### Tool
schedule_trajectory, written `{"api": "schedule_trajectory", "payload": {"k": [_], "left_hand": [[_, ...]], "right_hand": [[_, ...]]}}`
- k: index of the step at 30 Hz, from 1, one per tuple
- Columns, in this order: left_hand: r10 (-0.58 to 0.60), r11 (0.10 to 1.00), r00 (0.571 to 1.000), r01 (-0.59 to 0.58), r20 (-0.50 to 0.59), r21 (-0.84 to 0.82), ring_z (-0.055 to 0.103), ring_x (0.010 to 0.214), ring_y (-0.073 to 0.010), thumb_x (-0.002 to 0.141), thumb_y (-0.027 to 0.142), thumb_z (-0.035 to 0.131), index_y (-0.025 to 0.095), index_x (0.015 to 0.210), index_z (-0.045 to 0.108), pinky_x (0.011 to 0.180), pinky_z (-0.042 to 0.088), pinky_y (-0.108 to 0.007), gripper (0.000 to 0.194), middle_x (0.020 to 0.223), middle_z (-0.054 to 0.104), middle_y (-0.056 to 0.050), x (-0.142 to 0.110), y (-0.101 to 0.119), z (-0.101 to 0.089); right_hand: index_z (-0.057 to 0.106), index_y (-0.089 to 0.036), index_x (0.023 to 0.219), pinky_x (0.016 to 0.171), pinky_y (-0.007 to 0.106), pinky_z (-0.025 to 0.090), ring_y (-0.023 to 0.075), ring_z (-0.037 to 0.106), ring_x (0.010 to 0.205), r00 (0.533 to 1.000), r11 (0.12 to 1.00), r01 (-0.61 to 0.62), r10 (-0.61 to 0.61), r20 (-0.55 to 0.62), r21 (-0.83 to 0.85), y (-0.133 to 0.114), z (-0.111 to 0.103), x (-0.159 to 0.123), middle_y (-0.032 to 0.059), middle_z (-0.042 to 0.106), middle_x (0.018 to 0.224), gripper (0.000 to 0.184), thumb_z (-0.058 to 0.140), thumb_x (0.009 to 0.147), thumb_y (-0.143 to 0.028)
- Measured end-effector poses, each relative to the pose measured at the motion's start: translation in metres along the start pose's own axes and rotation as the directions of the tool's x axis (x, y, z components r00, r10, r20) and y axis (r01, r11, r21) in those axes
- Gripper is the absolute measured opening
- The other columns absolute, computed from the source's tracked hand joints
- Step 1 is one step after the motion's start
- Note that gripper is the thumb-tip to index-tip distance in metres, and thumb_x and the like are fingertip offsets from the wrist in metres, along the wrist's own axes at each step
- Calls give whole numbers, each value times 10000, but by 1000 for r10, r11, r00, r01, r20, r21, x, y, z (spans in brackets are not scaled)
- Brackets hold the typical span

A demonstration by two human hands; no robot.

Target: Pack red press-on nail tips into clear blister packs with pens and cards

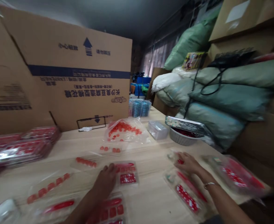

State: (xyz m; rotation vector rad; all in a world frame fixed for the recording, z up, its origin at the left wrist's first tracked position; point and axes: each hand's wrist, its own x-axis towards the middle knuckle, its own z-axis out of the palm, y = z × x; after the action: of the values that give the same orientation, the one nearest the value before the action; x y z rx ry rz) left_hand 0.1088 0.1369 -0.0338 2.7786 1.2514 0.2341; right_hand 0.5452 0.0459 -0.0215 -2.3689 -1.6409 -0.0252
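Table [148, 202]: L hand [106, 179] at tray [128, 178], R hand [187, 162] at red pc. [180, 161]; blurred, grips unclear.

Packing workshop: cardboard cartons [99, 59], stuffed sacks [230, 99], trays [25, 146] on worktable [148, 168].

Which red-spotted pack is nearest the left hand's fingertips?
The single pack at the left hand, mid-table; the others lie farther from those fingertips.

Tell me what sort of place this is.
Likely a small packing workroom: clear trays of red pieces and a bag of loose ones lie on the table, a big carton stands behind, and stuffed sacks are piled alongside.
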Motion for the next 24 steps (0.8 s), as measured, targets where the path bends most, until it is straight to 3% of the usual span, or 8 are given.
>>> {"api": "schedule_trajectory", "payload": {"k": [2,4,6,9,13,18,22,24], "left_hand": [[-53,999,997,53,55,2,607,1005,-216,782,77,425,219,1008,656,867,482,-360,353,1115,651,-72,18,4,-18],[-123,992,991,122,53,25,576,1080,-227,782,66,430,203,1022,649,909,455,-369,352,1141,639,-84,37,-7,-31],[-192,981,980,190,48,44,518,1181,-260,795,59,420,168,1088,623,961,416,-417,374,1233,596,-125,51,-23,-37],[-210,977,973,207,98,39,560,1133,-287,837,120,424,146,1037,641,931,432,-453,296,1171,635,-153,65,-35,-34],[-126,991,981,131,147,-24,617,1035,-233,857,143,411,192,958,661,900,454,-398,274,1069,687,-97,78,-14,-16],[-47,991,988,64,147,-114,618,1026,-192,834,121,437,184,924,678,934,440,-322,264,1034,702,-75,85,11,-12],[-142,980,988,148,58,-130,531,1174,-182,850,121,426,169,1127,622,1028,371,-306,343,1227,626,-83,75,-12,-33],[-238,965,971,238,18,-113,534,1163,-217,866,121,399,127,1163,598,1018,383,-354,358,1227,618,-123,68,-27,-45]], "right_hand": [[633,-133,1157,981,417,411,337,546,1166,991,996,85,-84,106,-6,1,13,8,170,650,1169,543,646,632,-272],[581,-132,1247,1031,431,372,346,489,1236,966,983,182,-173,189,-27,-4,24,16,162,615,1240,643,598,611,-221],[548,-149,1293,1057,437,350,339,465,1262,948,966,257,-244,202,-40,-10,31,23,145,594,1278,723,560,571,-153],[547,-164,1300,1045,431,375,316,499,1233,940,950,309,-298,164,-47,-19,33,26,140,597,1274,731,520,571,-113],[507,-156,1340,1040,386,388,275,508,1222,924,932,362,-356,140,-19,-38,24,25,131,561,1321,690,501,650,-163],[495,-157,1351,1068,377,353,259,448,1278,921,934,346,-356,158,87,-53,18,23,117,491,1393,660,515,696,-236],[535,-171,1313,1055,415,355,278,439,1280,921,924,360,-374,111,126,-57,23,27,135,498,1381,603,566,718,-261],[621,-165,1205,1046,436,352,296,447,1269,917,912,380,-393,65,152,-76,25,35,155,519,1353,477,590,742,-272]]}}
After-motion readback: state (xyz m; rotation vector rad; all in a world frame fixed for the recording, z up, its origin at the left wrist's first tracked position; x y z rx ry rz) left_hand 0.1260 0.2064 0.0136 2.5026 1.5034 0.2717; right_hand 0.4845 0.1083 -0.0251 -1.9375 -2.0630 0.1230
